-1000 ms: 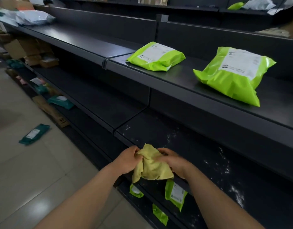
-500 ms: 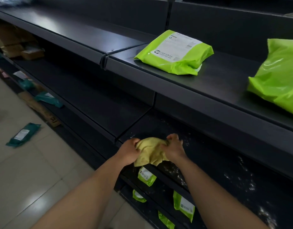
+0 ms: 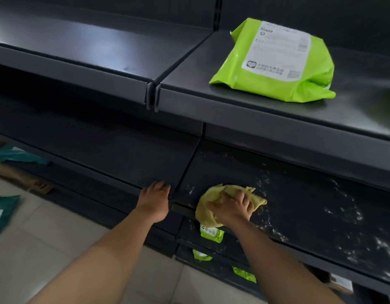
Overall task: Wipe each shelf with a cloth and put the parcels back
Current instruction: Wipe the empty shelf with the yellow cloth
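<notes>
Dark metal shelving (image 3: pixel 123 88) runs right across, tier over tier, two bays meeting at a seam (image 3: pixel 152 97) on the upper front edge. Black back panel (image 3: pixel 277 9) behind, pale tiled floor (image 3: pixel 36 238) lower left, soft light glinting off the top tier

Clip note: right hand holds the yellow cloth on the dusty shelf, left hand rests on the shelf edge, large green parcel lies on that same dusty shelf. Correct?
No. In the head view the large green parcel lies on the upper shelf, one level above the dusty shelf. The rest stands: right hand holds the yellow cloth there, left hand rests on the shelf edge.
</notes>
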Motion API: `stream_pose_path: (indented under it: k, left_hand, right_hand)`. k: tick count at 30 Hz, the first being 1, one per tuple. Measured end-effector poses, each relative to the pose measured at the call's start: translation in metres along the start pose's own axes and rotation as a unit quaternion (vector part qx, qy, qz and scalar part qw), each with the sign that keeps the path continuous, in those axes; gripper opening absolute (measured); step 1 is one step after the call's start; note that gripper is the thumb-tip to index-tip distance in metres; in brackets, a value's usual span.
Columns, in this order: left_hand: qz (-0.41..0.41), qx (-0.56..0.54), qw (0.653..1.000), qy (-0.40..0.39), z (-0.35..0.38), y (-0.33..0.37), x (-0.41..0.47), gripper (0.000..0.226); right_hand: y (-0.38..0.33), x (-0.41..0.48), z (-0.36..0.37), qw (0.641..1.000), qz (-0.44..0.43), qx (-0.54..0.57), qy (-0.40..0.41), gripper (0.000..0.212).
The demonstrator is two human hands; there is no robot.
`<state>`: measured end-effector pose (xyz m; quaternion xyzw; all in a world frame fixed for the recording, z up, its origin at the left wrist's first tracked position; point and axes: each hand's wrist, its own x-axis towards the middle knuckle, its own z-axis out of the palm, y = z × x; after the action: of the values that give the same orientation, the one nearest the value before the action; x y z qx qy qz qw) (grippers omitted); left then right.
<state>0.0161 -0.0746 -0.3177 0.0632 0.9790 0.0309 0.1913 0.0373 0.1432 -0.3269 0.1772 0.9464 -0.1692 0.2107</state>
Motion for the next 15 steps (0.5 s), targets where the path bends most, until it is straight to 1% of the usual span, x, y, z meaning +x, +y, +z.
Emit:
stream_pose_path:
  k: [4, 6, 11, 13, 15]
  left_hand:
    - [0.011, 0.037, 0.999, -0.006, 0.000, -0.024, 0.009, 0.063]
    - [0.020, 0.036, 0.999, -0.018, 0.003, -0.033, 0.011, 0.063]
    - [0.041, 0.012, 0.999, -0.023, 0.011, -0.044, 0.015, 0.064]
    - [0.046, 0.012, 0.999, -0.020, 0.010, -0.044, 0.015, 0.066]
    - [0.048, 0.013, 0.999, -0.020, 0.010, -0.046, 0.016, 0.068]
  right_hand:
    - [-0.007, 0.005, 0.012, 0.999, -0.008, -0.002, 0.050, 0.066]
    - [-0.010, 0.011, 0.013, 0.998, -0.023, -0.022, 0.059, 0.062]
    - [-0.036, 0.033, 0.017, 0.992, -0.095, -0.077, 0.021, 0.055]
    - [-0.052, 0.040, 0.016, 0.987, -0.129, -0.099, 0.005, 0.058]
    - [-0.070, 0.044, 0.018, 0.979, -0.159, -0.127, -0.007, 0.065]
